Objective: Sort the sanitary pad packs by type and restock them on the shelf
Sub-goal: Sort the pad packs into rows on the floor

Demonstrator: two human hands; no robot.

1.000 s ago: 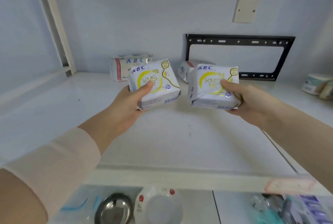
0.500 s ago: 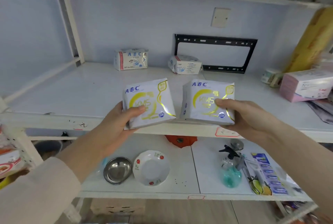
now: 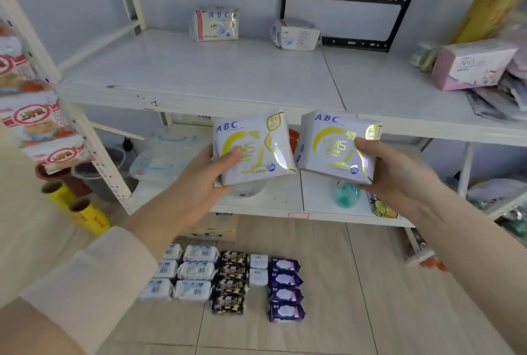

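Observation:
My left hand (image 3: 205, 180) grips a white ABC pad pack with yellow print (image 3: 256, 149). My right hand (image 3: 399, 177) grips a matching white and yellow ABC pack (image 3: 333, 149). Both packs hang side by side in front of the white shelf's front edge (image 3: 199, 103), below its top board. At the back of that shelf stand a white and pink ABC pack (image 3: 215, 24) and a second white pack lying tilted (image 3: 296, 35). On the floor lie rows of packs: white-blue ones (image 3: 185, 274), dark ones (image 3: 231, 283), small white ones (image 3: 258, 269) and purple ones (image 3: 285, 289).
A black wall bracket (image 3: 346, 16) hangs behind the shelf. A pink box (image 3: 470, 68) and loose wrappers fill the shelf's right end. The lower shelf (image 3: 285, 206) holds a teal bottle (image 3: 346, 195) and plastic tubs. Snack bags (image 3: 34, 120) and yellow rolls (image 3: 79, 209) are at the left.
Both hands have drawn back and down from over the shelf board to in front of its edge, each still holding its pack. My view has tilted down, revealing the floor packs.

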